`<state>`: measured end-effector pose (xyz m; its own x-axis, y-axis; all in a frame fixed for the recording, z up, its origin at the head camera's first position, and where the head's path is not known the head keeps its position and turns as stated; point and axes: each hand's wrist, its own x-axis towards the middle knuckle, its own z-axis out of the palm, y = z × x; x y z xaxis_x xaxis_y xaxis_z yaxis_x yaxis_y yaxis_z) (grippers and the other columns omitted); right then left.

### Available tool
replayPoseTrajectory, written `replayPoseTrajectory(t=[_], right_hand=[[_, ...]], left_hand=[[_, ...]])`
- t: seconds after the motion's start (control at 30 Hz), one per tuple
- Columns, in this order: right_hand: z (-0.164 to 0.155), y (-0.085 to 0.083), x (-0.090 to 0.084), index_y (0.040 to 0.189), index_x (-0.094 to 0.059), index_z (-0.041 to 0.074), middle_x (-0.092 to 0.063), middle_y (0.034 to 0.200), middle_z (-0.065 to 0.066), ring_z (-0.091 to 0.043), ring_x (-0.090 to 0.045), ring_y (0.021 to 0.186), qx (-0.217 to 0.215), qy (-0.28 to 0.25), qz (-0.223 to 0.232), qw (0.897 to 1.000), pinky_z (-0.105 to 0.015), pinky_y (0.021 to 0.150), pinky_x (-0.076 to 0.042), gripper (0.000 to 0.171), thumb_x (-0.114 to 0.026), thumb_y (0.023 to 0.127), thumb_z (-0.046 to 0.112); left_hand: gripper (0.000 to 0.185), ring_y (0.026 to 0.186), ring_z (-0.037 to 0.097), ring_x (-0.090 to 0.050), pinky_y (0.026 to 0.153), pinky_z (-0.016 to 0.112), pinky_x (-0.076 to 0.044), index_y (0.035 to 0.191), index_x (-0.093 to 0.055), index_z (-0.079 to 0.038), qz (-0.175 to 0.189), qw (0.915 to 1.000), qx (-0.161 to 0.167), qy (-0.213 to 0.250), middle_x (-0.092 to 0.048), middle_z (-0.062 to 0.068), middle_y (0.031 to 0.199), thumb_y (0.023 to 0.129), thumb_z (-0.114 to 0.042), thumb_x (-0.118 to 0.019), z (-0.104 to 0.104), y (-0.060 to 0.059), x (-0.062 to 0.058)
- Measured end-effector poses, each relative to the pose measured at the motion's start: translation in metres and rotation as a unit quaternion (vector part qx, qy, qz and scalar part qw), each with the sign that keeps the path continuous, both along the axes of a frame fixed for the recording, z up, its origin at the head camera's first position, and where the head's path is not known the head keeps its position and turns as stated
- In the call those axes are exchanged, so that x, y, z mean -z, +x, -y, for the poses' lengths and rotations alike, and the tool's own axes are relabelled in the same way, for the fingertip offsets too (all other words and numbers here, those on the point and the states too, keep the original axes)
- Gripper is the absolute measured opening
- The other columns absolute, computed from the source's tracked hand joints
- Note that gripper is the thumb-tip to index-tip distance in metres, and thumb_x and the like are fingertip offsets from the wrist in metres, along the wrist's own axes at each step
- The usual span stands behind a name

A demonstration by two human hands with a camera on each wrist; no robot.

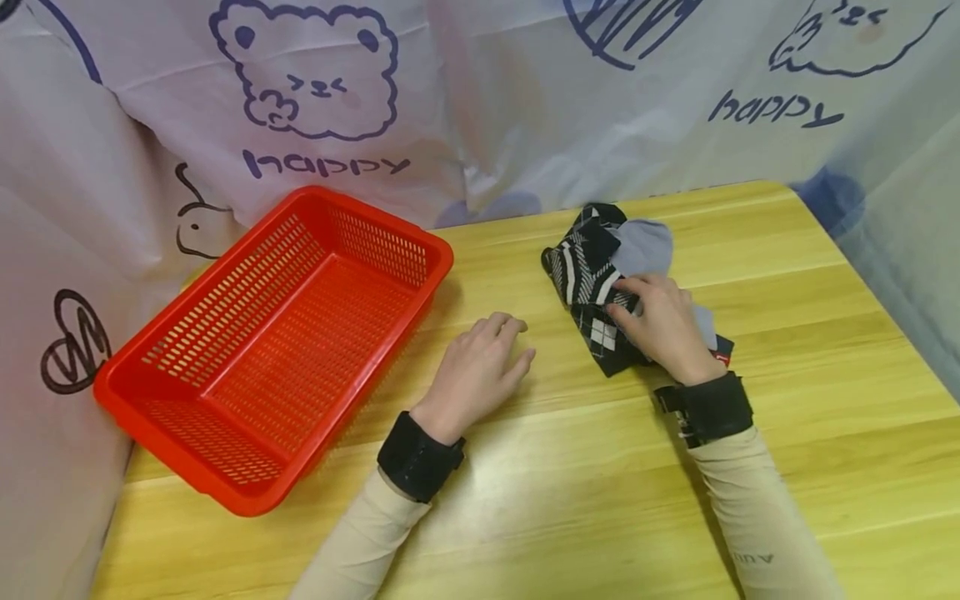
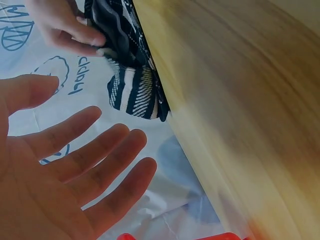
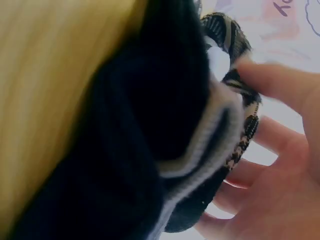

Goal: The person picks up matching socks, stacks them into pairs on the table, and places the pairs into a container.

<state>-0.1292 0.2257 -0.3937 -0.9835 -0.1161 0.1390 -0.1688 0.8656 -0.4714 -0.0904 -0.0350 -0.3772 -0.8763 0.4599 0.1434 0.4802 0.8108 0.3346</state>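
A pile of socks lies toward the right of the table: a black sock with white stripes [image 1: 576, 271], black argyle socks [image 1: 603, 333] and a light grey sock [image 1: 647, 244]. My right hand [image 1: 667, 323] is over the pile, thumb and forefinger pinching the edge of the striped sock. The left wrist view shows that sock [image 2: 132, 90] hanging below the pinching fingers. Up close in the right wrist view is a dark sock with a pale cuff [image 3: 210, 135]. My left hand [image 1: 476, 367] hovers between basket and socks, fingers spread and holding nothing.
A red plastic basket [image 1: 382, 367] with slotted walls stands at an angle on the left of the wooden table [image 1: 570, 500]. Behind the table hangs a white cloth [image 1: 495, 100] with blue drawings. A dark piece with a red tag [image 1: 722, 352] lies by the right wrist.
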Motion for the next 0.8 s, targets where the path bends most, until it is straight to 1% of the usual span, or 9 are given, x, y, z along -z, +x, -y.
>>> replayPoseTrajectory(t=[0.13,0.27,0.4,0.5,0.53,0.57,0.67,0.73,0.8], right_hand=[[0.001,-0.001,-0.002,0.116,-0.069,-0.002,-0.064,0.119,-0.027,-0.048,-0.058,0.11,0.003,-0.027,-0.034,0.999,-0.062,0.094,-0.041,0.026,-0.057,0.097,0.012],[0.002,-0.001,-0.004,0.117,-0.068,-0.003,-0.067,0.116,-0.027,-0.044,-0.063,0.106,0.016,-0.071,-0.048,0.996,-0.057,0.091,-0.047,0.027,-0.051,0.1,0.011],[0.004,0.0,-0.008,0.119,-0.066,-0.004,-0.067,0.117,-0.027,-0.042,-0.064,0.104,0.02,-0.127,-0.077,0.989,-0.055,0.089,-0.049,0.029,-0.049,0.102,0.011],[0.007,0.003,-0.012,0.121,-0.065,-0.003,-0.067,0.119,-0.024,-0.037,-0.066,0.095,0.013,-0.142,-0.108,0.984,-0.047,0.082,-0.049,0.03,-0.048,0.103,0.013],[0.008,0.004,-0.014,0.122,-0.065,-0.002,-0.067,0.12,-0.023,-0.033,-0.065,0.089,0.011,-0.145,-0.116,0.982,-0.041,0.08,-0.048,0.03,-0.047,0.103,0.013],[0.009,0.005,-0.016,0.122,-0.066,0.0,-0.068,0.118,-0.021,-0.029,-0.063,0.078,0.008,-0.146,-0.123,0.982,-0.036,0.073,-0.047,0.03,-0.046,0.103,0.014],[0.014,0.009,-0.021,0.122,-0.067,0.007,-0.069,0.114,-0.016,-0.014,-0.045,0.053,-0.004,-0.149,-0.141,0.979,-0.025,0.059,-0.035,0.03,-0.045,0.104,0.017],[0.017,0.011,-0.026,0.121,-0.068,0.009,-0.069,0.113,-0.014,-0.009,-0.038,0.052,-0.018,-0.157,-0.152,0.976,-0.023,0.058,-0.031,0.029,-0.047,0.103,0.015],[0.02,0.014,-0.03,0.119,-0.069,0.009,-0.07,0.113,-0.014,-0.005,-0.039,0.058,-0.039,-0.164,-0.163,0.972,-0.022,0.062,-0.032,0.026,-0.049,0.102,0.012]], left_hand=[[0.036,0.107,0.024,-0.064,0.087,0.038,-0.055,0.124,-0.061,-0.009,0.002,1.0,-0.001,0.001,-0.064,0.008,0.121,0.098,-0.034,-0.059,0.0,0.0,0.001],[0.036,0.107,0.024,-0.063,0.088,0.039,-0.054,0.124,-0.061,-0.009,0.003,1.0,0.001,0.0,-0.064,0.008,0.121,0.098,-0.033,-0.059,0.0,-0.001,0.001],[0.035,0.107,0.024,-0.063,0.087,0.038,-0.055,0.123,-0.061,-0.009,-0.001,1.0,0.002,0.002,-0.063,0.008,0.122,0.098,-0.033,-0.059,0.001,0.0,0.001],[0.036,0.106,0.024,-0.064,0.086,0.038,-0.055,0.124,-0.061,-0.009,-0.004,1.0,0.001,0.003,-0.064,0.008,0.122,0.098,-0.033,-0.059,0.001,0.0,0.002],[0.037,0.106,0.023,-0.064,0.086,0.038,-0.055,0.125,-0.06,-0.009,-0.002,1.0,0.0,0.004,-0.063,0.007,0.122,0.098,-0.033,-0.059,0.001,-0.001,0.002],[0.038,0.106,0.024,-0.064,0.086,0.038,-0.055,0.126,-0.059,-0.008,0.0,1.0,0.0,0.007,-0.063,0.008,0.122,0.098,-0.033,-0.058,0.001,-0.001,0.001],[0.043,0.111,0.025,-0.062,0.092,0.039,-0.053,0.131,-0.055,-0.006,0.019,0.9993,-0.007,0.03,-0.061,0.01,0.127,0.098,-0.034,-0.058,0.001,-0.003,0.0],[0.047,0.116,0.026,-0.06,0.097,0.04,-0.051,0.135,-0.052,-0.005,0.038,0.9975,-0.016,0.058,-0.059,0.011,0.131,0.099,-0.034,-0.058,0.002,-0.004,-0.001],[0.049,0.12,0.026,-0.058,0.101,0.041,-0.049,0.138,-0.049,-0.005,0.055,0.9939,-0.027,0.092,-0.058,0.012,0.134,0.099,-0.034,-0.058,0.003,-0.006,-0.002]])
